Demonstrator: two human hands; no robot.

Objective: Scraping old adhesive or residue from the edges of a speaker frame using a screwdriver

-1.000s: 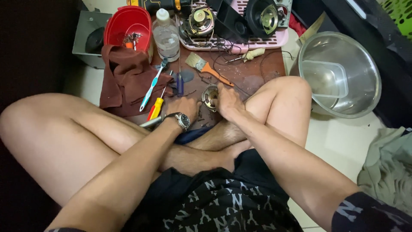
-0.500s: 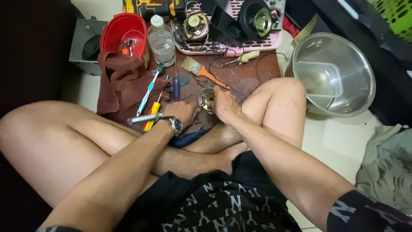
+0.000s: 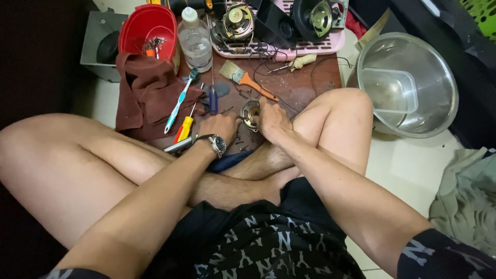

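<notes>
While seated, L hand (image 3: 221, 125) & R hand (image 3: 270, 118) both clamp what's prob. a small speaker (image 3: 251, 113).

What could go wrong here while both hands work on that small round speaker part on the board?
1. The small round speaker part is pinched between the left hand and right hand at the board's near edge by the legs; a slip could likely drop it.
2. Thin wires trail across the board; they may snag.
3. The clear bottle stands near the red bowl; a bumped elbow might tip it.
</notes>
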